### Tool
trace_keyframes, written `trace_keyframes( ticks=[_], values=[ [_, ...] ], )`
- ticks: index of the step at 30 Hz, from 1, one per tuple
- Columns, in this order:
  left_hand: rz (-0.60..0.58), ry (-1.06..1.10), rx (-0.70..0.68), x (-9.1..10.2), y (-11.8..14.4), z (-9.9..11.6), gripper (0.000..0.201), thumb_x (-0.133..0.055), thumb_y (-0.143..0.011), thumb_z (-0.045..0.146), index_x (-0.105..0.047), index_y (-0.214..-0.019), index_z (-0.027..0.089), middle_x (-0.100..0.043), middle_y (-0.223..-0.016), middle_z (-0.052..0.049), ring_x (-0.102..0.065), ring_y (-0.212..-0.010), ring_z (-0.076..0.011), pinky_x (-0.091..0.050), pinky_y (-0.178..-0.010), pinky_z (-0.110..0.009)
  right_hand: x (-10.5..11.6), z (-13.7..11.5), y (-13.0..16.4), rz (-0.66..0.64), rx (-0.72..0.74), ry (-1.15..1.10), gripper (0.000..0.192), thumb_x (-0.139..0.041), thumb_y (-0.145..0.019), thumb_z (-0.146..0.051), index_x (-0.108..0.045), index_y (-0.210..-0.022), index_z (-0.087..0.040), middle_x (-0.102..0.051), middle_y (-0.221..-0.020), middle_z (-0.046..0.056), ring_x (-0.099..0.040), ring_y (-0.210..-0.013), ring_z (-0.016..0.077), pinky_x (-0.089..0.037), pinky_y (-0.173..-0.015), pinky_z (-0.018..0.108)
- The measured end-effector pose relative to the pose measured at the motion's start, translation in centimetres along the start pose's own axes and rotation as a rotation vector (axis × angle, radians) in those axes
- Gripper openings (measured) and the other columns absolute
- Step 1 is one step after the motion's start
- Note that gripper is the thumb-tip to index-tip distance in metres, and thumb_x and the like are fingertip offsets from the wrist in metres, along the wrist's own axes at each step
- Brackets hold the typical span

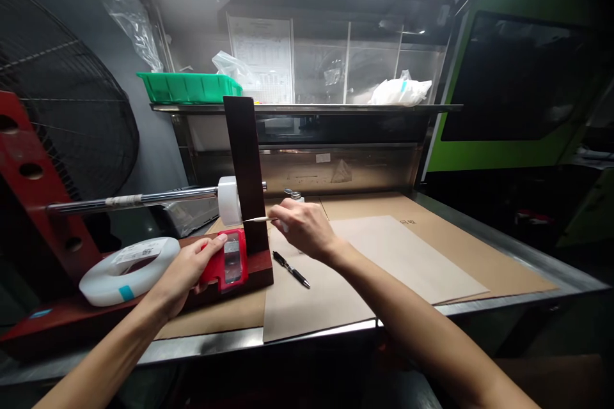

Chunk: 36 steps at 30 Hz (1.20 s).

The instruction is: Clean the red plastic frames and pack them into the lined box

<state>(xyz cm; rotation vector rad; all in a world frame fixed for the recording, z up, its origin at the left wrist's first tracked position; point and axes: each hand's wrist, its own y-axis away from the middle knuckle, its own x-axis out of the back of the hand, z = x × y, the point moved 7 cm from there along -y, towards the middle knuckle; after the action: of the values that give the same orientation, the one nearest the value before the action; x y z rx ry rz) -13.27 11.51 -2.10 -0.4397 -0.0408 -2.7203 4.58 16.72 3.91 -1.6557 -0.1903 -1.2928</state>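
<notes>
Strip end (259, 220), frame centre, just right of the post (247, 172): looks thin and floppy, I'd pinch it near the tip. Right hand (304, 227) pinches it now. Left hand (189, 268) clasps the red block (229, 262). Spool (129, 260) lower left.

You face a steel bench (503, 239) under a far shelf (307, 107), fan (62, 115) left, green machine (518, 83) right.

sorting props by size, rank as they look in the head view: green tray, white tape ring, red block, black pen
1. green tray, though it is farther back, so its lead is unsure
2. white tape ring
3. red block, held by the left hand
4. black pen
</notes>
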Motion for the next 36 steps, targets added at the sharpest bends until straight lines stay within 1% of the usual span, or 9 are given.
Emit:
trace_keyframes(
  ticks=[5, 12, 16, 20, 22, 25, 30, 33, 36],
  values=[
    [-0.003, 0.054, 0.035, 0.0, -0.2, -0.4, 0.044, -0.063, -0.064, 0.061, -0.056, -0.075, 0.019, -0.055, -0.061, 0.001, -0.046, -0.046, -0.0116, -0.026, -0.038, -0.019, -1.0, -2.4, -1.6, -0.014, 0.119, 0.079, 0.025, -0.036, -0.094, -0.013, -0.060, -0.095, -0.020, -0.062, -0.089, 0.005, -0.060, -0.073, 0.0161, -0.033, -0.052, 0.024],
    [-0.029, 0.105, 0.075, -0.2, -0.4, -1.1, 0.045, -0.064, -0.063, 0.060, -0.057, -0.078, 0.018, -0.053, -0.058, 0.004, -0.039, -0.043, -0.0085, -0.018, -0.038, -0.018, -1.7, -2.9, -1.7, -0.060, 0.176, 0.148, 0.029, -0.034, -0.092, -0.008, -0.059, -0.098, -0.019, -0.062, -0.088, 0.007, -0.062, -0.075, 0.0185, -0.036, -0.052, 0.025],
    [-0.018, 0.104, 0.089, -0.1, -0.5, -1.4, 0.048, -0.065, -0.062, 0.061, -0.060, -0.083, 0.018, -0.050, -0.054, 0.005, -0.038, -0.042, -0.0089, -0.019, -0.038, -0.019, -1.8, -3.7, -2.1, -0.098, 0.200, 0.150, 0.029, -0.034, -0.092, -0.007, -0.060, -0.098, -0.018, -0.061, -0.090, 0.008, -0.063, -0.078, 0.0202, -0.038, -0.053, 0.026],
    [-0.006, 0.090, 0.104, -0.1, -0.3, -1.7, 0.048, -0.066, -0.060, 0.061, -0.061, -0.083, 0.019, -0.056, -0.056, 0.003, -0.043, -0.041, -0.0114, -0.023, -0.038, -0.021, -1.9, -3.7, -1.9, -0.152, 0.185, 0.122, 0.028, -0.035, -0.091, -0.006, -0.060, -0.099, -0.017, -0.062, -0.093, 0.010, -0.062, -0.081, 0.0204, -0.040, -0.057, 0.027],
    [-0.014, 0.081, 0.111, 0.0, 0.0, -1.8, 0.049, -0.065, -0.060, 0.060, -0.062, -0.087, 0.019, -0.058, -0.058, 0.001, -0.048, -0.043, -0.0146, -0.026, -0.038, -0.023, -2.1, -2.1, -0.8, -0.181, 0.113, 0.101, 0.029, -0.035, -0.091, -0.004, -0.060, -0.099, -0.016, -0.063, -0.094, 0.011, -0.062, -0.081, 0.0200, -0.040, -0.059, 0.027],
    [-0.039, 0.064, 0.112, 0.1, 0.8, -1.9, 0.050, -0.065, -0.062, 0.058, -0.063, -0.093, 0.020, -0.059, -0.058, 0.000, -0.050, -0.045, -0.0167, -0.027, -0.039, -0.024, -2.7, 2.5, 2.4, -0.232, -0.061, 0.047, 0.025, -0.039, -0.091, -0.009, -0.063, -0.096, -0.015, -0.066, -0.092, 0.011, -0.062, -0.077, 0.0194, -0.040, -0.060, 0.028],
    [-0.071, 0.008, 0.078, -0.2, 1.8, -1.5, 0.046, -0.063, -0.064, 0.059, -0.063, -0.091, 0.021, -0.049, -0.048, 0.005, -0.038, -0.040, -0.0120, -0.017, -0.040, -0.021, -5.4, 10.5, 9.2, -0.379, -0.321, -0.123, 0.007, -0.063, -0.081, -0.023, -0.067, -0.081, -0.016, -0.067, -0.076, 0.003, -0.061, -0.073, 0.0165, -0.045, -0.066, 0.028],
    [-0.052, -0.037, 0.026, -0.8, 2.1, -0.7, 0.043, -0.065, -0.061, 0.063, -0.055, -0.070, 0.021, -0.043, -0.046, 0.006, -0.035, -0.042, -0.0116, -0.020, -0.042, -0.022, -6.9, 12.4, 11.8, -0.419, -0.404, -0.232, 0.011, -0.068, -0.077, -0.024, -0.066, -0.079, -0.013, -0.066, -0.078, 0.002, -0.061, -0.074, 0.0154, -0.049, -0.071, 0.032],
    [-0.029, -0.099, -0.063, -1.2, 2.7, 0.5, 0.049, -0.064, -0.061, 0.066, -0.042, -0.057, 0.022, -0.045, -0.051, 0.005, -0.040, -0.049, -0.0139, -0.029, -0.046, -0.024, -6.4, 12.2, 12.0, -0.336, -0.442, -0.347, 0.014, -0.068, -0.075, -0.020, -0.068, -0.088, -0.013, -0.068, -0.090, 0.008, -0.062, -0.084, 0.0188, -0.047, -0.079, 0.036]
  ],
)
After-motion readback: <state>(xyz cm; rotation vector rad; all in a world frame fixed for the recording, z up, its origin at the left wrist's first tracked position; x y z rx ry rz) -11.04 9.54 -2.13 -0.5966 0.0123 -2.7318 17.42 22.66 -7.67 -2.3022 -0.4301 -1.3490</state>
